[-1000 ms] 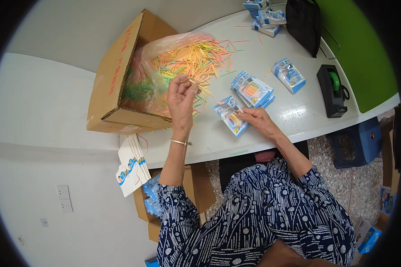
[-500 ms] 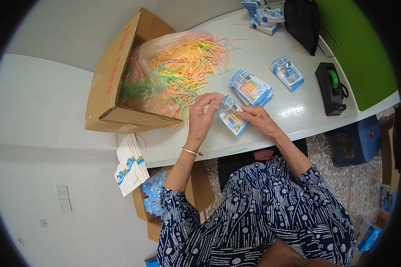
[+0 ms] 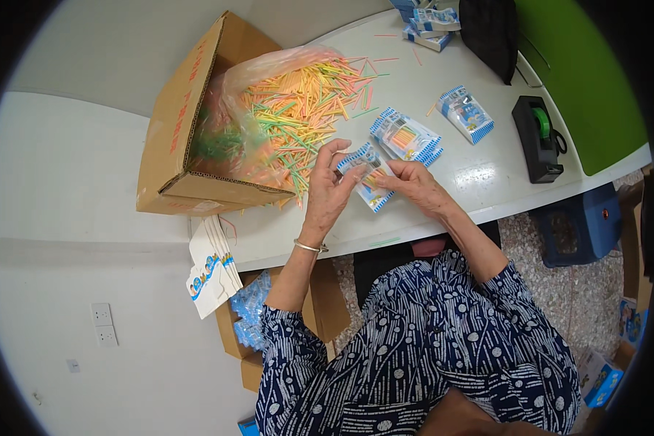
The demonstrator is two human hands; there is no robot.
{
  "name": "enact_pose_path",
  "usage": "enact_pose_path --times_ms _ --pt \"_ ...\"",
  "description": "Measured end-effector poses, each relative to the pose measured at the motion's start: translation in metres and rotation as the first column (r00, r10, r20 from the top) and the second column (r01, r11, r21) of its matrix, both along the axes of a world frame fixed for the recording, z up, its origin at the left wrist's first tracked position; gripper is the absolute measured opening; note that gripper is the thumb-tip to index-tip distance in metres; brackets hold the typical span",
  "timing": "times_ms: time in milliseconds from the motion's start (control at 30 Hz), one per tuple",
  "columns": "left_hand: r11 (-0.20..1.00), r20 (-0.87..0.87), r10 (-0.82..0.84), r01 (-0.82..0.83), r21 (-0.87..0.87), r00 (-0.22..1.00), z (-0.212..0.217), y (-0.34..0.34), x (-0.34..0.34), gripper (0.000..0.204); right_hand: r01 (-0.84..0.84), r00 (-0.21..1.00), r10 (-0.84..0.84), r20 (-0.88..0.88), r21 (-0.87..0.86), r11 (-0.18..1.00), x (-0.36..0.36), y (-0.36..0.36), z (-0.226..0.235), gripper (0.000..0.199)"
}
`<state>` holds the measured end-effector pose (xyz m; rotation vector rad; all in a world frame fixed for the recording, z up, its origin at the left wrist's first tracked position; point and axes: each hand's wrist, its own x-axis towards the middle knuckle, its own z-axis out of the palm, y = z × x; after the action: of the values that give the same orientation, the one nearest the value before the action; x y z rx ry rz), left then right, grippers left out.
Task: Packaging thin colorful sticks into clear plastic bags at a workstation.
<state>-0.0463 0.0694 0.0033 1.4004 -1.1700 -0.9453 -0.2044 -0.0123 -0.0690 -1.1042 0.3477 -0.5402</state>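
Observation:
Over the near part of the white table (image 3: 472, 174), both hands hold a small flat clear packet (image 3: 375, 198) with blue-and-white striped ends. Coloured sticks show inside it. My left hand (image 3: 328, 190) grips its left side, thumb across the front and fingers behind. At the lower right side, my right hand (image 3: 420, 190) pinches the packet between thumb and fingers. Just beyond lies an overlapping pile of similar filled packets (image 3: 405, 138). Another packet (image 3: 465, 115) rests farther right. Thin pastel sticks (image 3: 305, 102) in yellow, green, pink and orange heap beyond my left hand.
A tipped cardboard box (image 3: 178, 123) with a plastic liner (image 3: 229, 98) spills the sticks. To the right stands a black tape dispenser (image 3: 536, 142); small blue-and-white boxes (image 3: 432, 33) and a black bag (image 3: 489, 36) are at the back. Folded white cartons (image 3: 214, 269) overhang the left edge.
The packet has shifted slightly left and upward in the picture. My left thumb has come down across its front, and my right hand has moved a little left with it.

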Motion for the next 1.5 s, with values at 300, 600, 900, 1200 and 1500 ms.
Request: enact_pose_path --times_ms 300,600,900,1200,1500 --pt "0.997 0.115 -0.078 0.078 0.009 0.990 -0.013 0.005 0.001 0.055 0.010 0.999 -0.009 -0.037 0.010 1.000 0.000 -0.001 0.005 0.024" --pt "0.988 -0.074 -0.141 0.145 0.046 0.987 -0.001 0.006 -0.006 0.069 0.023 0.992 -0.037 -0.117 -0.113 0.993 -0.001 -0.003 0.001 0.022" --pt "0.992 0.134 -0.126 0.129 -0.009 0.983 -0.008 0.006 0.001 0.069 -0.039 0.994 0.027 -0.104 -0.114 0.993 0.002 0.004 0.011 0.020" --pt "0.992 -0.043 0.122 -0.123 -0.025 0.992 -0.014 0.005 0.049 0.033 0.109 0.980 -0.130 -0.148 -0.140 0.984 -0.020 -0.014 0.007 0.021" --pt "0.998 0.887 0.061 -0.060 -0.037 0.457 -0.054 -0.011 0.068 0.026 0.065 0.971 -0.096 -0.219 -0.144 0.987 -0.030 -0.025 0.026 0.025"
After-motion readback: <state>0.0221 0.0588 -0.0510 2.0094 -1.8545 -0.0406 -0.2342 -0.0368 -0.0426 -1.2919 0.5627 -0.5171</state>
